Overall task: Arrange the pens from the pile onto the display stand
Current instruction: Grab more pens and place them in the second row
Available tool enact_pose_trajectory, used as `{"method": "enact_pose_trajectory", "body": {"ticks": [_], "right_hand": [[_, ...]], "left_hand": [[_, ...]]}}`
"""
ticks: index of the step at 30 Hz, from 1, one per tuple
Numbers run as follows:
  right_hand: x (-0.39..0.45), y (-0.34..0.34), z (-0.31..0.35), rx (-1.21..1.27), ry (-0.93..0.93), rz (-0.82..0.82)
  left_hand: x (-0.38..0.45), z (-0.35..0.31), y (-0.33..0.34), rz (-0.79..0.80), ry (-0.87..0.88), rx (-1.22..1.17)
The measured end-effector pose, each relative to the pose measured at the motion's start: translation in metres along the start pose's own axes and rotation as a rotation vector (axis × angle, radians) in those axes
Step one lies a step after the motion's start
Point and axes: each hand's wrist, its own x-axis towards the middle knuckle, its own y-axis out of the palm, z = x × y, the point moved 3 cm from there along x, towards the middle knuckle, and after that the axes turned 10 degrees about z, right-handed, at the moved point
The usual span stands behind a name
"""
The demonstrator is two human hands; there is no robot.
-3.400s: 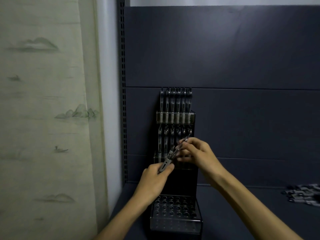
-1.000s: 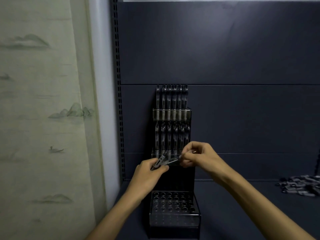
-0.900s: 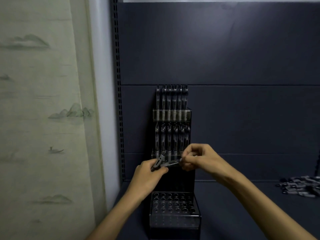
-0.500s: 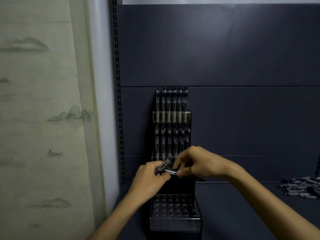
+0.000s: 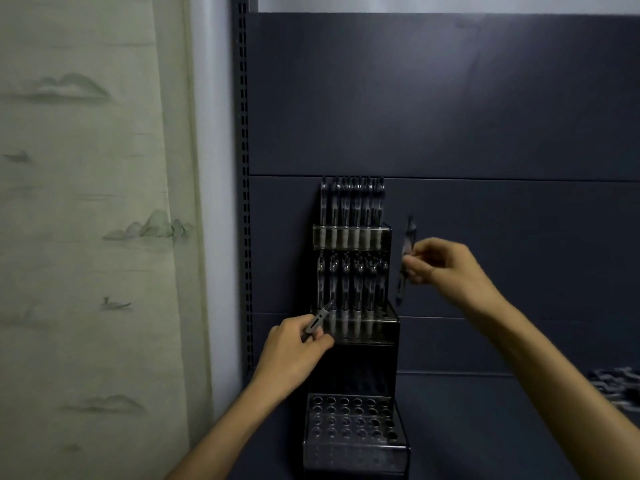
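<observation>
The display stand (image 5: pixel 356 327) stood against the dark back panel (image 5: pixel 485 98), its top and middle tiers already filled with upright pens and its lowest tier, the one with open holes nearest the person, showing no pens. The right hand (image 5: pixel 440 265) pinched a single pen (image 5: pixel 406 261) between thumb and fingertips, holding it nearly upright just to the right of the stand, level with the middle tier. The left hand (image 5: pixel 294 348), at the stand's left front edge, gripped a spare pen (image 5: pixel 318 320) in curled fingers, its end slanting up toward the middle tier. The pile of pens (image 5: pixel 616 386) lay well to the right of the stand, blurred at the frame edge.

The step in hand looked like placing a pen. The next move likely called for lowering the right hand's pen, tip down, into a free hole of the lowest tier, kept vertical so it would not knock its neighbours.
</observation>
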Motion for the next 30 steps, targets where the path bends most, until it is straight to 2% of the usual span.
{"method": "enact_pose_trajectory", "body": {"ticks": [2,4,21,30], "right_hand": [[0.004,0.000,-0.004,0.008,0.005,-0.101],[0.005,0.007,-0.007,-0.020,0.018,-0.134],[-0.001,0.029,-0.007,-0.309,-0.021,-0.092],[-0.002,0.032,-0.015,-0.430,0.005,-0.153]], "left_hand": [[0.000,-0.001,0.002,0.011,-0.003,-0.003],[0.001,-0.001,0.003,0.021,-0.002,-0.008],[0.001,0.000,0.005,0.023,0.017,-0.032],[-0.004,0.005,0.014,0.043,0.010,-0.038]]}}
